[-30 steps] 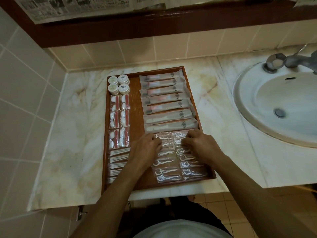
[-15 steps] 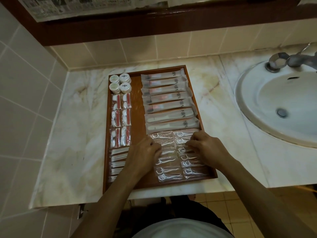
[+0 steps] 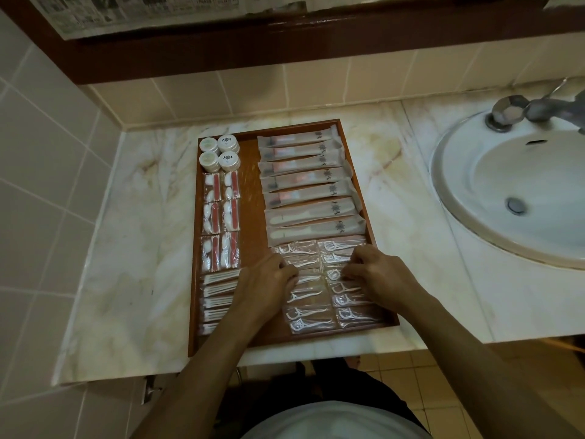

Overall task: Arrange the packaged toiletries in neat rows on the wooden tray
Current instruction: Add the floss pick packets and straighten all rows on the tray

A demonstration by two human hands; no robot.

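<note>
Bathroom, likely hotel or guesthouse. Marble-patterned vanity counter (image 3: 133, 248) with a white inset basin (image 3: 493, 198) and a metal tap (image 3: 519, 112) at the right. Pale square wall tiles (image 3: 47, 172) run along the back and left side; tan floor tiles (image 3: 411, 372) show below the counter edge. A wooden tray (image 3: 250, 217) holds individually wrapped guest toiletries (image 3: 310, 191) in rows.

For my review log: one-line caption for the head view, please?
Both hands, left hand and right hand, adjust floss pick packets on the wooden tray beside the sink.
</note>
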